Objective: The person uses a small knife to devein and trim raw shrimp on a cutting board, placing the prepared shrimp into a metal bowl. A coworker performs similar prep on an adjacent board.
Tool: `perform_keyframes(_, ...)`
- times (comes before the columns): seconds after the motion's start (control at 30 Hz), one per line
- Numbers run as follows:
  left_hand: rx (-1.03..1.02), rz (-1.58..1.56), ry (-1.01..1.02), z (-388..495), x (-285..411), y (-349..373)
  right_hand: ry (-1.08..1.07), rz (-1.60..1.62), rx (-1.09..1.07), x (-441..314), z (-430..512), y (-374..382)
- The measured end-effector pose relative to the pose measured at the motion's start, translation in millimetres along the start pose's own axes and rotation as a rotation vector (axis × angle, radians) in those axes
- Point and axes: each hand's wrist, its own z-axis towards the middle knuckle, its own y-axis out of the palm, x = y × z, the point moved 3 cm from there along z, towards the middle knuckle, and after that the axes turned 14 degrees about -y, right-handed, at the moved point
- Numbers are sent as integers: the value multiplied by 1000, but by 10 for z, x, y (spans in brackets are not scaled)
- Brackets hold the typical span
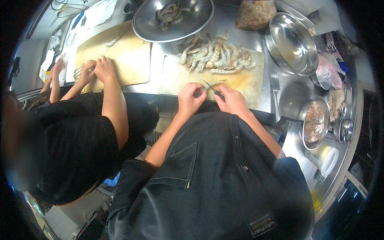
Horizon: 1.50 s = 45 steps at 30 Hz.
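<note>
My left hand [192, 97] pinches a raw shrimp [216, 82] over the front edge of a worn cutting board [255, 90]. In my right hand [231, 99] is a small knife with a black handle [219, 95]; its blade points up and left, crossing by the shrimp. Part of the shrimp is hidden by my left fingers. Beyond my hands, a pile of raw shrimp [216, 55] lies across the back of the board. A large steel bowl [144, 33] behind it holds a few grey shrimp [171, 15].
At left, a co-worker's hands [103, 69] work over another cutting board [132, 60]; further left are another person's hands [57, 67]. To my right lie a long knife [271, 66], a steel bowl [295, 45] and a bowl with a plastic-wrapped item [313, 120]. A filled plastic bag [255, 15] stands behind.
</note>
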Motion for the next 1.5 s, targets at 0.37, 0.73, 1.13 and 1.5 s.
perform_keyframes(0.37,-6,-31,-14,9,-30,14,58,6,-118,-13,-22,-11)
perform_keyframes(0.73,51,55,113,-70,-42,-71,-3,30,-21,-40,95,52)
perform_keyframes(1.13,84,55,134,-62,-93,-34,39,-22,-92,-84,-128,-16)
perform_keyframes(1.5,94,39,148,-90,-82,-33,-12,48,-4,-139,122,78)
